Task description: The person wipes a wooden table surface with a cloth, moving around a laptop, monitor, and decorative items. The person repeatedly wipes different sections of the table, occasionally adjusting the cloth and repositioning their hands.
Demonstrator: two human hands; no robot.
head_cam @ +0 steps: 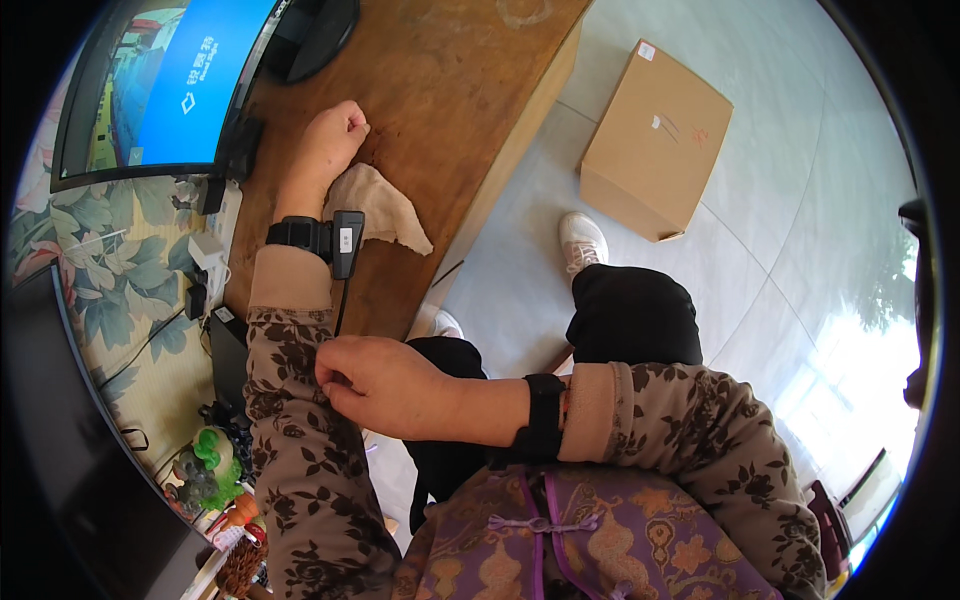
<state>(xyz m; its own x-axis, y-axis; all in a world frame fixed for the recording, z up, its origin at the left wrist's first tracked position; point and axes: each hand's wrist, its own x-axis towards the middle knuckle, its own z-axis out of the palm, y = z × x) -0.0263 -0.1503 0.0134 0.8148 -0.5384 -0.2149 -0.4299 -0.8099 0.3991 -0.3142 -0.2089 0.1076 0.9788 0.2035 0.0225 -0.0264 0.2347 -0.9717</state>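
Note:
My left hand (330, 142) is curled into a loose fist over the wooden desk (450, 82), with nothing visible in it. Just below its wrist lies a crumpled beige cloth (382, 206). Around that wrist is a black strap (294, 234) carrying a small black device (346, 244), whose cable runs down toward my right hand (390, 386). That hand crosses my left forearm, its thumb and curled fingers pinching the patterned left sleeve (285, 405); the fingertips are partly hidden. A second black strap (544, 412) circles my right wrist.
A monitor (176, 90) stands on the desk at upper left, near a white power strip (223, 232) with plugs. Another dark screen (82, 450) is at far left, beside small figurines (214, 465). On the tiled floor sits a closed cardboard box (660, 135).

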